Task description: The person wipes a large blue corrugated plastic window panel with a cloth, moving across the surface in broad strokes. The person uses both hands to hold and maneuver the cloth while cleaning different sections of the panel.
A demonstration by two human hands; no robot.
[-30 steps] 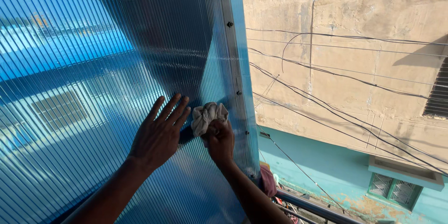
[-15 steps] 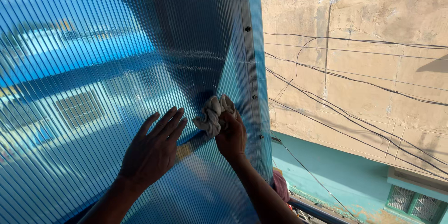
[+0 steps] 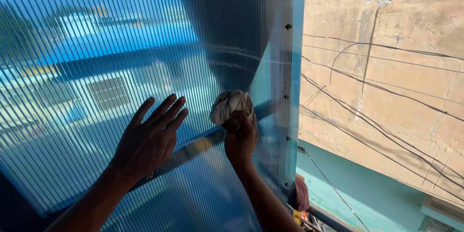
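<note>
In the head view, a ribbed, see-through blue plastic sheet fills the left and middle of the scene, standing upright. The left hand lies flat against it, fingers spread and released, palm pressed on the ribs low and left of centre. Just to its right, the right hand is clenched around a bunched pale cloth, which it presses against the sheet; the cloth sticks up above the knuckles. The two hands are near each other but apart. Along the right edge of the sheet runs a pale strip with dark screws, close to the cloth. Beyond that edge, farther off on the right, stands a weathered tan wall crossed by slanting black cables, with a turquoise band below it.
</note>
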